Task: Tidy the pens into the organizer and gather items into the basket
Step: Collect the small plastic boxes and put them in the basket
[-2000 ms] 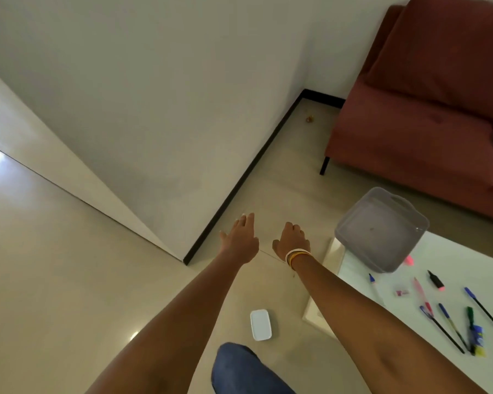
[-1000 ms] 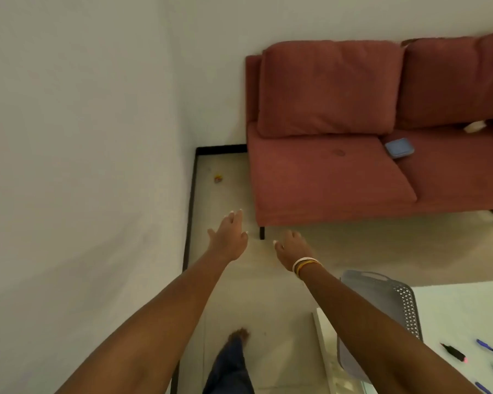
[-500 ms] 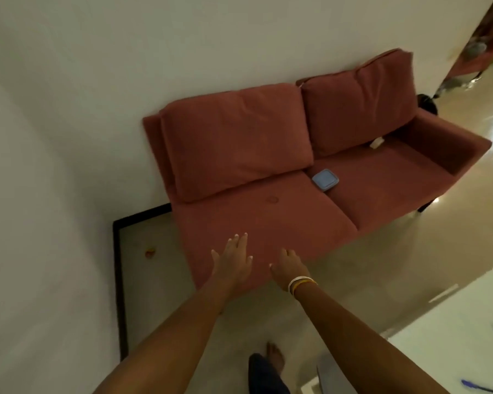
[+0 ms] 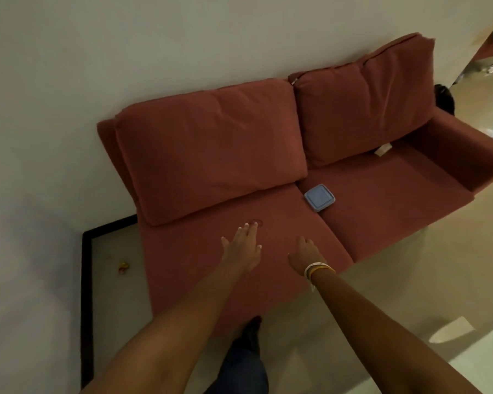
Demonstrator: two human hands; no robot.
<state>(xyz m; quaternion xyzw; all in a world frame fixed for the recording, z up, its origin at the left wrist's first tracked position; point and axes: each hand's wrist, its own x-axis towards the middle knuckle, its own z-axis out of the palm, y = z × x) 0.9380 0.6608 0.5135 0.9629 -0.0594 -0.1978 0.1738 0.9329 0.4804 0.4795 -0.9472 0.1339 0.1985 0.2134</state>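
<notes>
Both my arms reach forward over a red sofa (image 4: 382,211). My left hand (image 4: 242,247) is held out with its fingers straight and holds nothing. My right hand (image 4: 305,255), with bangles at the wrist, hangs with loosely curled fingers and is also empty. A small blue square lidded box (image 4: 319,197) lies on the seat between the two seat cushions, beyond my right hand. Pens, organizer and basket are out of view.
White walls stand behind and left of the sofa, with a black skirting (image 4: 86,294) along the floor. A small red and yellow object (image 4: 123,267) lies on the floor left of the sofa. A pale tag or scrap (image 4: 383,149) rests at the sofa's right back corner.
My view has swung right from the wall corner and table to the sofa. The table with pens and the grey basket have left the view. Both hands stay extended and empty.
</notes>
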